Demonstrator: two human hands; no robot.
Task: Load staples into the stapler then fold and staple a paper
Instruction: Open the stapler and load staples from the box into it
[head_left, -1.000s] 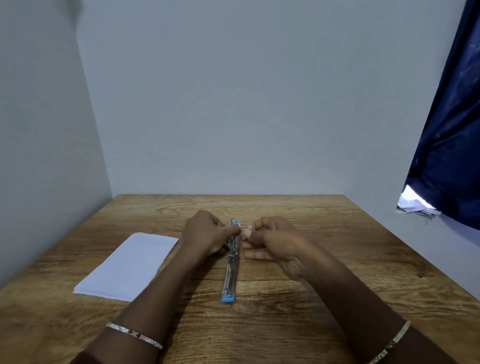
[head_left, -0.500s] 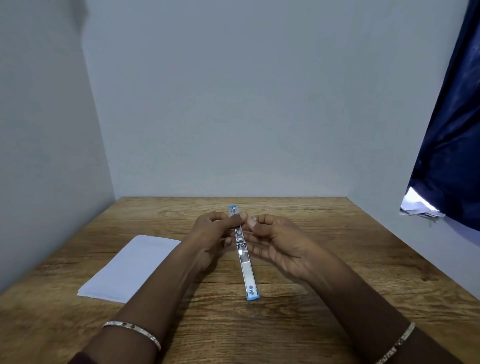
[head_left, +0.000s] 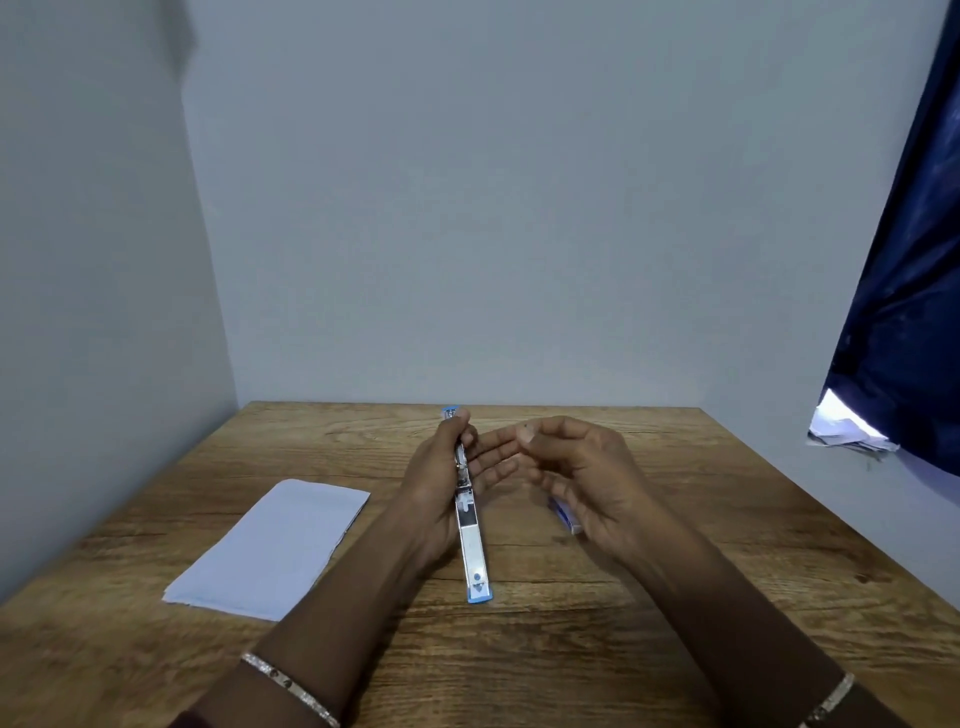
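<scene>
The right hand has drawn back to the right of the opened stapler, loosely curled, whether pinching staples I cannot tell, while the left hand still grips the stapler, its near end on the desk, paper lying left of it, so loading looks unfinished.

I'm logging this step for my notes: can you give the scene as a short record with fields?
Left hand: holds stapler, unfolded open, near end on table
Right hand: right of stapler, apart from it, fingers loosely curled; contents unclear
Small blue-white box: on table, partly behind right hand
Paper: flat on table, left of stapler, untouched
</scene>
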